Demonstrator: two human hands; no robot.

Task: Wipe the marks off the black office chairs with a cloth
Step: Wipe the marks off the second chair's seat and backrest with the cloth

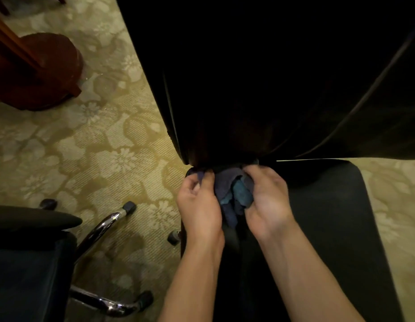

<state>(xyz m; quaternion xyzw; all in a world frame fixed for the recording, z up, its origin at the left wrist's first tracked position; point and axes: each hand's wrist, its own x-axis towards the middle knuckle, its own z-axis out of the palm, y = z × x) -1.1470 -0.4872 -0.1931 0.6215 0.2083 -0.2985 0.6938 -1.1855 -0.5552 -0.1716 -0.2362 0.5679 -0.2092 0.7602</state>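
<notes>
Looking down on a black chair, its seat showing dull and dark under the forearms, its backrest rising as a broad black slab with a thin pale seam running down the right side; no marks showing in this dim light. Bunching a cloth at the crease where seat meets backrest; showing as crumpled folds, dark purple-blue with a teal patch in the middle, lying between the two hands and touching the seat. Gripping the cloth's left edge with the left hand, fingers curled inward over the fabric; gripping its right side with the right hand, fingers curled down into the folds, fingertips hidden.

Seeing no containers anywhere.

Standing at lower left, a second chair, black armrest and dark seat, with chrome legs spreading to small black casters; sitting near but apart from the first chair. Spreading beneath everything, a pale yellow carpet patterned with flowers. Resting at upper left, a round dark red wooden base with a slanted wooden post, well apart from the hands.
</notes>
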